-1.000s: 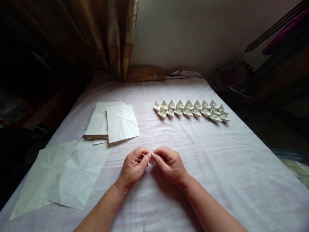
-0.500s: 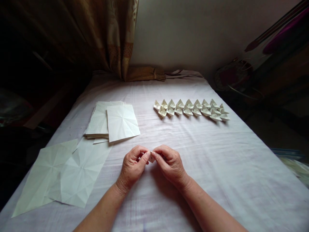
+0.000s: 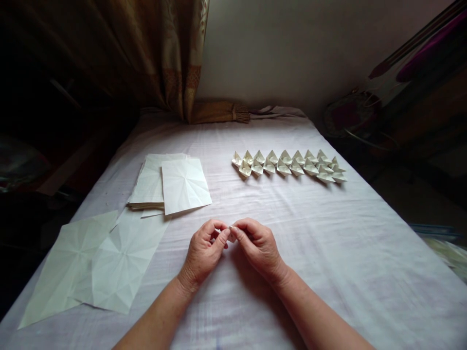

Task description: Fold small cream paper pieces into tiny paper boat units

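My left hand (image 3: pixel 202 254) and my right hand (image 3: pixel 257 247) meet fingertip to fingertip over the white cloth (image 3: pixel 328 243). Both pinch a small folded piece of white paper (image 3: pixel 230 234), which is mostly hidden by the fingers. Beyond the hands, at the right, lie two rows of several small folded paper boats (image 3: pixel 290 165). To the left rests a stack of creased white sheets (image 3: pixel 168 184). Nearer me on the left lie two larger creased sheets (image 3: pixel 91 262), flat and overlapping.
A brown curtain (image 3: pixel 175 53) hangs at the far left and its hem rests on the cloth. Dark furniture and a woven basket (image 3: pixel 352 116) stand at the right, past the table's edge. A pale wall (image 3: pixel 292 48) closes the back.
Both hands have shifted very slightly away from me with the small paper still pinched between them. Nothing else has moved.
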Demonstrator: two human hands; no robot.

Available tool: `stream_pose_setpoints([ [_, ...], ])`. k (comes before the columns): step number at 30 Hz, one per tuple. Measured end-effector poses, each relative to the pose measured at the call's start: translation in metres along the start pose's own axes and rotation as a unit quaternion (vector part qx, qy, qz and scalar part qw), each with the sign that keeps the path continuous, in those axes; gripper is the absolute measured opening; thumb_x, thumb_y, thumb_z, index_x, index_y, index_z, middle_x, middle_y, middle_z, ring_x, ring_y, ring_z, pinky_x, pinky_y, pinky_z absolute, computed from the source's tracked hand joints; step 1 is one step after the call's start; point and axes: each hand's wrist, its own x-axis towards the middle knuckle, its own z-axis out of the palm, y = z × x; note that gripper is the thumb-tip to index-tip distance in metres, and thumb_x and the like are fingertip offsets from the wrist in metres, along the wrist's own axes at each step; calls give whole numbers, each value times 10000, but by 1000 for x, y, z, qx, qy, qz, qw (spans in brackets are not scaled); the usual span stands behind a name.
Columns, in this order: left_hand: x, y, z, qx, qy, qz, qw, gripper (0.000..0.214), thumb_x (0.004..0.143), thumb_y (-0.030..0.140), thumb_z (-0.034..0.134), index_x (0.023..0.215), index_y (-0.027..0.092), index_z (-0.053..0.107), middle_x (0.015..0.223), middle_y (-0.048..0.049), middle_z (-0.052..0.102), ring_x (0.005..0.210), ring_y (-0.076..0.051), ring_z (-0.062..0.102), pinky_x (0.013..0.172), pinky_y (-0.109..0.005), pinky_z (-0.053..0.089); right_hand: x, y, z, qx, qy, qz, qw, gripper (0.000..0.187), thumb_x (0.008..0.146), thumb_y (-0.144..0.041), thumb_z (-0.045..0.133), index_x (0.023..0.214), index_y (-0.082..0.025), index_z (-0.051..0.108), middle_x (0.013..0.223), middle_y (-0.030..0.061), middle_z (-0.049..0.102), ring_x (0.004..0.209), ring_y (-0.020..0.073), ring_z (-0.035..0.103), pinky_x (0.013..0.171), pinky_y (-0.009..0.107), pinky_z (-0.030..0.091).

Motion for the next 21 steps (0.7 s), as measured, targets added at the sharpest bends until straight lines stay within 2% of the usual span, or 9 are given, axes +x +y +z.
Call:
stream_pose_setpoints([
  [4,1,-2,-1,8,-6,12,1000,193,867,356,570,798,176,591,690,-10,649,606,-121,605,548,-204,480,1,-2,-2,-19,-14,-17,1000,112,915,-249,557,873,-202,649,744,14,669,673,133,621,660,253,494],
  [12,1,1,1,41,-4,40,998,159,858,327,554,809,180,591,696,8,612,593,-109,572,560,-203,455,2,-2,-3,-76,-17,-12,997,150,887,-247,540,757,-202,599,689,2,626,606,119,561,597,241,455],
  [15,0,2,1,45,6,29,999,149,841,325,558,780,189,558,656,32,579,536,-91,532,514,-188,418,3,-3,-2,-82,-13,-13,996,149,871,-238,540,735,-204,588,666,-9,605,586,112,542,584,233,441],
  [18,-1,2,0,35,8,1,999,157,835,337,551,769,202,506,579,68,515,463,-75,481,473,-177,388,3,-3,-1,-79,19,-15,997,149,855,-216,527,714,-203,572,646,-17,573,575,108,524,566,225,429],
  [21,-1,1,0,18,-2,-10,1000,166,849,359,545,800,207,502,583,73,515,460,-75,491,480,-179,404,4,-4,-1,-77,23,-21,997,143,860,-212,529,726,-202,581,657,-15,576,581,109,529,559,223,426],
])
